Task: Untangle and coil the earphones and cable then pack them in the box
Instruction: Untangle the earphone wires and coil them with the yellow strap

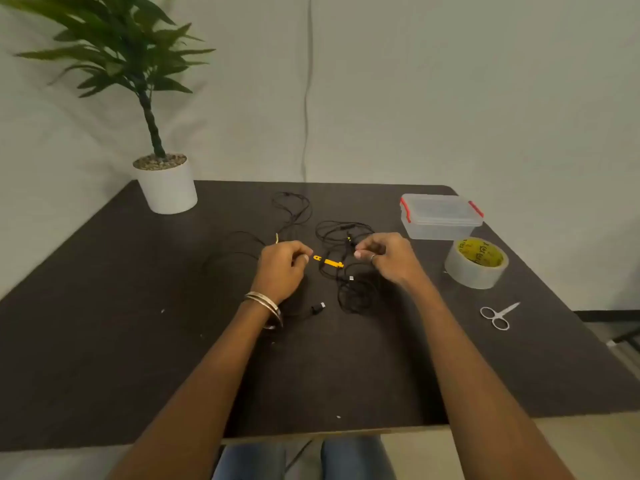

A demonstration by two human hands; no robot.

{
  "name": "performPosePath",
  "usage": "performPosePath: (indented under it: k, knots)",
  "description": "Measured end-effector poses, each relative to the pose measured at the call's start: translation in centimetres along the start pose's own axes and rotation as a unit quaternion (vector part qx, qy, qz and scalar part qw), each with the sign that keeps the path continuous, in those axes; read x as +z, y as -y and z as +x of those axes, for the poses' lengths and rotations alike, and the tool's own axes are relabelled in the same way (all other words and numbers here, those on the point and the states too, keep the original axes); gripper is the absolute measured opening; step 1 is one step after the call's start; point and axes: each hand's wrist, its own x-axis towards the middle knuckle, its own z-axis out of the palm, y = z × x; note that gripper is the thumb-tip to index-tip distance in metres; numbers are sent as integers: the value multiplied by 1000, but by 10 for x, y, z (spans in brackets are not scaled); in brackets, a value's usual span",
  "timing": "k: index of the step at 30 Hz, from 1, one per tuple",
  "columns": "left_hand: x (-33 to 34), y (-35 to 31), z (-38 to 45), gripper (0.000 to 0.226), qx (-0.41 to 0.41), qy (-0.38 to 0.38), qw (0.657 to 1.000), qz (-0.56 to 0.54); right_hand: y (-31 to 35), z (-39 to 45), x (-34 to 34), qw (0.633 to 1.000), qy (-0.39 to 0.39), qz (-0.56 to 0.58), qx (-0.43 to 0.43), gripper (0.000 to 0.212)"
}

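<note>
From the head view the job looks barely begun: black earphones and cable sprawl tangled left of the shut box, while the left hand and right hand, fingers curled, seemingly pinch strands, though I cannot tell for sure.

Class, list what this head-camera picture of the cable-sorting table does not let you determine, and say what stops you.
- Head view: whether the left hand or right hand actually pinches a cable; curled fingers cover any contact.
- Which black strands are earphones and which are cable: too thin, overlapping.
- Contents of the plastic box: closed lid, cloudy walls.
- Tape roll print: too small.
</note>
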Motion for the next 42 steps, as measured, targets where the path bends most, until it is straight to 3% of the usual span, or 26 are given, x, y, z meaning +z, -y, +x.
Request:
performPosePath:
  k: [4,9,12,15,17,20,21,24,27,30,32,34,36,38,39,41,42]
  knots:
    - [15,-2,20,15,39,-21,994,97,-8,14,12,996,69,-57,-21,19]
    - [35,7,35,33,-21,33,979,201,-27,37,28,983,-117,-115,-78,15]
    - [42,8,39,27,-34,33,981,189,-34,43,22,980,-154,-111,-56,14]
    - [41,9,40,15,-78,-14,991,104,-36,37,15,991,-114,-73,-3,20]
    - [35,12,41,11,-120,-68,990,-8,-37,30,13,996,-56,-64,40,26]
    - [19,16,37,9,-170,-112,953,-224,-32,21,14,992,-16,-123,5,28]
    - [16,16,35,8,-181,-117,936,-278,-29,19,15,996,-18,-92,-7,30]
    - [14,18,32,8,-191,-135,912,-336,-15,11,20,993,48,108,18,35]
    - [17,23,33,8,-202,-165,902,-344,-16,9,24,986,136,100,11,10]
    - [18,31,33,20,-210,-189,911,-299,-11,10,17,981,10,184,61,14]
    - [19,30,32,26,-166,-185,955,-165,-3,13,7,969,-72,224,77,13]
    - [20,20,31,29,-56,-194,979,-16,11,17,2,969,-67,234,51,12]
    - [19,-1,29,21,65,-210,975,29,31,22,3,971,-41,235,28,12]
    - [19,-24,21,26,139,-163,977,-12,51,29,1,966,-36,252,33,14]
    - [22,-34,17,32,130,-108,985,-43,62,33,-1,958,-34,280,45,14]
    - [26,-51,13,45,37,32,993,-112,83,40,-8,925,-14,372,78,15]
    - [28,-57,14,46,-26,88,980,-177,92,43,-11,904,6,418,88,16]
